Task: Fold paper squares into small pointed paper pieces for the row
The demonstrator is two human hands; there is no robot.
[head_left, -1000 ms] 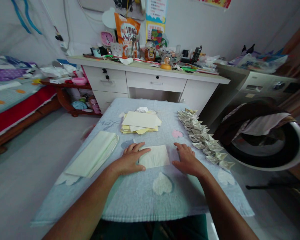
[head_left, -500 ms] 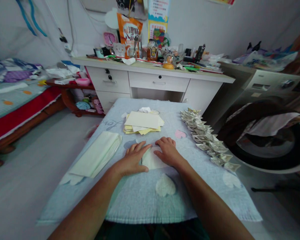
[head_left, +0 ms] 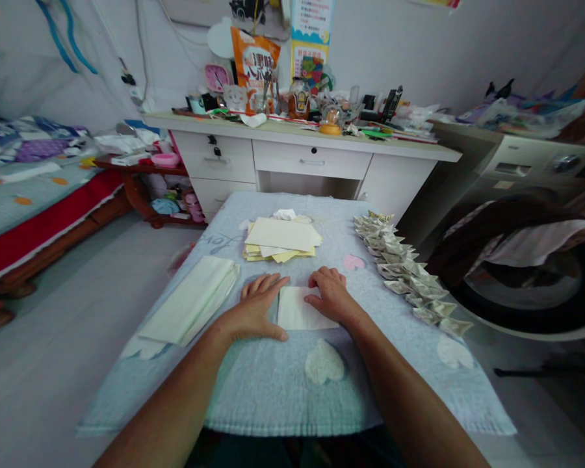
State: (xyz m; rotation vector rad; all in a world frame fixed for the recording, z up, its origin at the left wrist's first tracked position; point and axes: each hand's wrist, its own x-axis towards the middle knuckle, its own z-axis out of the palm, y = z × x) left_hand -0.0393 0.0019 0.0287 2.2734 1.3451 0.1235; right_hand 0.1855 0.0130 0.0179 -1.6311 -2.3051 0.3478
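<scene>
A small pale rectangle of paper (head_left: pixel 297 311) lies flat on the cloth-covered table between my hands. My left hand (head_left: pixel 260 309) rests at its left edge, thumb spread away from the fingers. On the paper's right part lies my right hand (head_left: pixel 330 294), fingers slightly bent and apart, covering its upper right corner. Beyond them sits a stack of cream and yellow paper sheets (head_left: pixel 283 237). Left of my left hand is a folded bundle of pale green paper (head_left: pixel 192 302). Several folded paper pieces with pointed ends (head_left: pixel 404 266) stand in rows on the right.
A blue patterned cloth (head_left: pixel 273 396) covers the table. Behind it is a white desk (head_left: pixel 312 159) crowded with jars and packets. A washing machine (head_left: pixel 526 159) with its door open stands at right, a bed (head_left: pixel 39 201) at left.
My left hand has shifted slightly left, baring more of the paper's left edge. My right hand has slid a little to the right along the paper.
</scene>
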